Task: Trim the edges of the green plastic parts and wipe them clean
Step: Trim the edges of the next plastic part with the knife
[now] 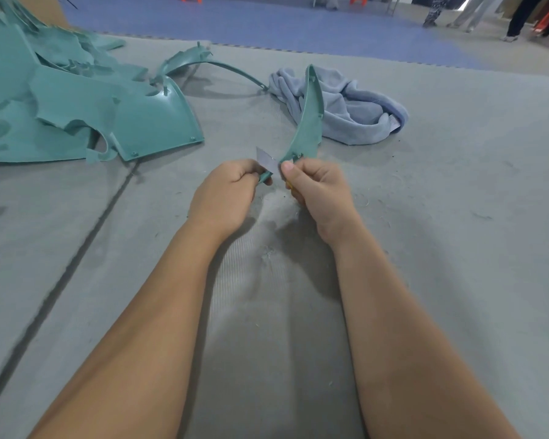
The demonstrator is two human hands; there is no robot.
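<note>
Left hand: the left hand, at centre frame, has its fingers curled round the near tip of a long curved green plastic strip, which rises from the hands toward the upper middle of the frame.
Right hand: the right hand grips a yellow-handled utility knife, thumb pressed by the grey blade; only a sliver of handle shows. The blade meets the strip's edge just beside the left fingers.
Floor near the hands: thin pale shavings lie scattered on the grey ribbed foam mat, so some trimming looks already done.
Cloth: a crumpled light blue towel lies behind the strip, right of centre, untouched by either hand.
Other parts: a thin arched green plastic piece lies above centre; a heap of large green plastic panels fills the upper left. Whether these are trimmed cannot be told.
Progress: trimming of this strip is in hand; wiping it appears still to come, and probably much of the heap.
</note>
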